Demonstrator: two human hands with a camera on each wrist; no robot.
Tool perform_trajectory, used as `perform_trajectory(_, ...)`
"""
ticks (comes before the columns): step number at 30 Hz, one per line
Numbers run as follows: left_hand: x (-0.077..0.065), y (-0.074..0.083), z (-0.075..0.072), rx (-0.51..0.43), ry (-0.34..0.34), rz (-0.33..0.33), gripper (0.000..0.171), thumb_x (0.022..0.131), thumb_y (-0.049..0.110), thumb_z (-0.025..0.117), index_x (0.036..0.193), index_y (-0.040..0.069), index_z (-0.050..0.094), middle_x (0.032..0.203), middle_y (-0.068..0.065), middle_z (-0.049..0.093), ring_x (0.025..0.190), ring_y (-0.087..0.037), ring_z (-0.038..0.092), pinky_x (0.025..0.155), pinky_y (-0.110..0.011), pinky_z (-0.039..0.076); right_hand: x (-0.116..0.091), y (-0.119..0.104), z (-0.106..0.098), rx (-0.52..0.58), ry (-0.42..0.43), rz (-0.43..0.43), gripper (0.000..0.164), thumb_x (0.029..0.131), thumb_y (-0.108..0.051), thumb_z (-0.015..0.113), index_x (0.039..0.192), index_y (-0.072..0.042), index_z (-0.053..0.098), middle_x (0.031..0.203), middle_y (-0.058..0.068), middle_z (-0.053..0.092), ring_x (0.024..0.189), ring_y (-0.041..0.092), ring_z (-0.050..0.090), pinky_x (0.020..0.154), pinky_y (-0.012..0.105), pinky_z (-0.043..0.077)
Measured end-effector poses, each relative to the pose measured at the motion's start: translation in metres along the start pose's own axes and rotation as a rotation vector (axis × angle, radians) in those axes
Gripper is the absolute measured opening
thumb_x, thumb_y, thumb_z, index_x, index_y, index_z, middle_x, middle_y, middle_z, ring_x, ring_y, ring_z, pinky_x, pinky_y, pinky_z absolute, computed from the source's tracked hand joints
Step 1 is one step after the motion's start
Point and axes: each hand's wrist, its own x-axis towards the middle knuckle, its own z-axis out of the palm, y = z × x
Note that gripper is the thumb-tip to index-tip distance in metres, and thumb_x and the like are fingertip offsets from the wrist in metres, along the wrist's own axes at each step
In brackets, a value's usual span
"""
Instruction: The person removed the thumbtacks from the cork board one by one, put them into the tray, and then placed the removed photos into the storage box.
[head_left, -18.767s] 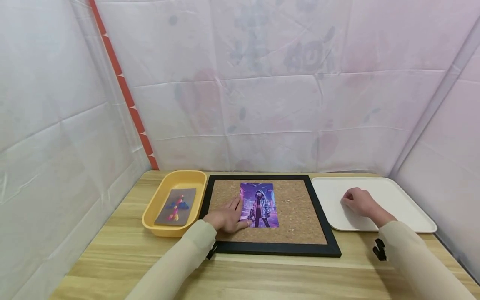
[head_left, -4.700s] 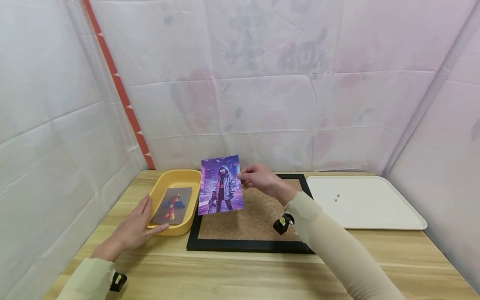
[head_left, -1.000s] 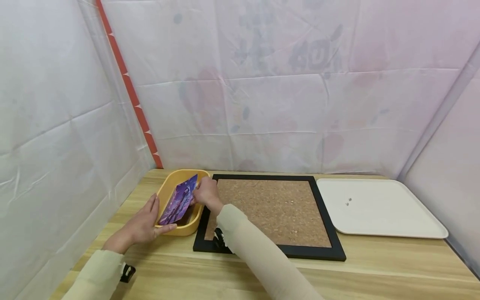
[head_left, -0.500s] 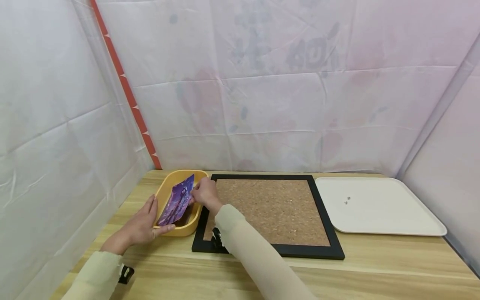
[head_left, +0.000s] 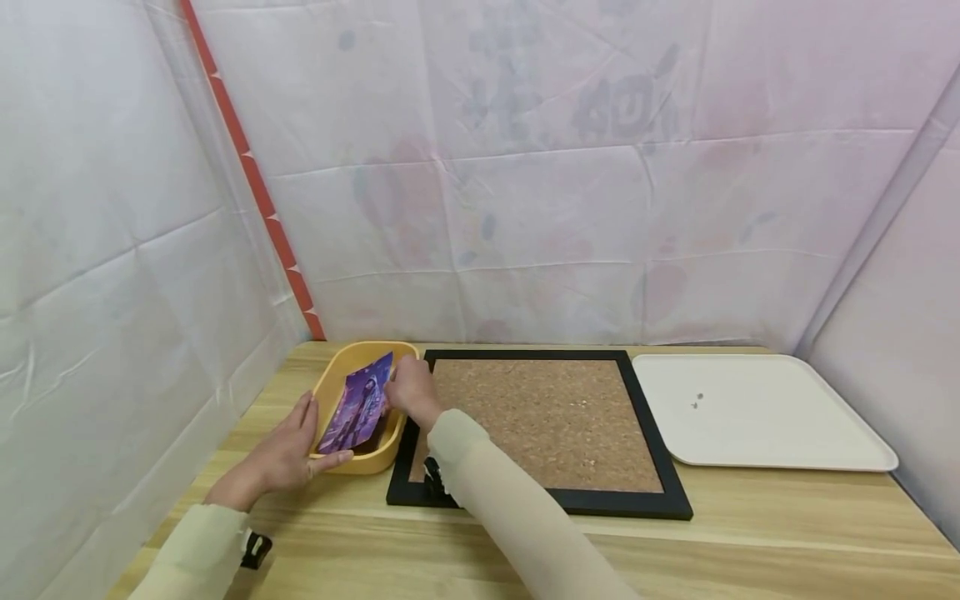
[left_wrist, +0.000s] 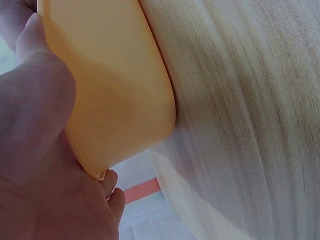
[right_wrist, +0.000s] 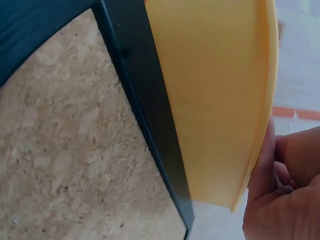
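A purple picture card [head_left: 354, 415] showing a hooded figure lies tilted inside the yellow plastic basin [head_left: 367, 465]. My right hand [head_left: 414, 390] pinches the card's right edge above the basin's right rim; in the right wrist view the fingers are curled beside that rim, with the card hidden. My left hand [head_left: 281, 450] rests on the basin's near left corner, fingers straight along the side and thumb along the front rim. The left wrist view shows this hand against the basin's outer wall [left_wrist: 115, 90]. Beneath the purple card, another card is almost wholly covered.
A cork board [head_left: 540, 417] with a black frame [head_left: 615, 503] lies right of the basin, under my right forearm. Farther right is a white tray [head_left: 772, 417] with small grey bits [head_left: 697, 400] on it. White sheeting [head_left: 525, 208] hangs behind and at both sides.
The purple card has gone from the cork board, where my left hand lay on it, into the yellow basin in my right hand. Over the last second both hands have hardly moved.
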Motion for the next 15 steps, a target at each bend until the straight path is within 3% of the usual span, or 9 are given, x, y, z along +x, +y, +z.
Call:
perform_trajectory(8,0.006,0.004,-0.003,0.028,-0.029,0.023,0.119,0.091,0.061,0.068,0.151,-0.024,0.011,0.158,-0.046,0.007,0.141,-0.064,0.023,0.113,-0.069,0.03,-0.007,-0.014,-0.01,-0.17,-0.063,0.031,0.035,0.094,0.003,0.06,0.063,-0.011,0.052,0.051,-0.001,0.04,0.041,0.012,0.041,0.037,0.024,0.035)
perform_trajectory(15,0.009,-0.008,0.003,0.031,-0.043,0.018,0.124,0.091,0.072,0.059,0.152,-0.023,0.008,0.159,-0.045,0.004,0.142,-0.065,0.019,0.114,-0.07,0.025,-0.026,-0.032,-0.027,-0.319,-0.134,-0.041,0.024,0.098,-0.008,0.062,0.074,-0.01,0.062,0.067,0.002,0.054,0.05,0.011,0.049,0.04,0.022,0.042)
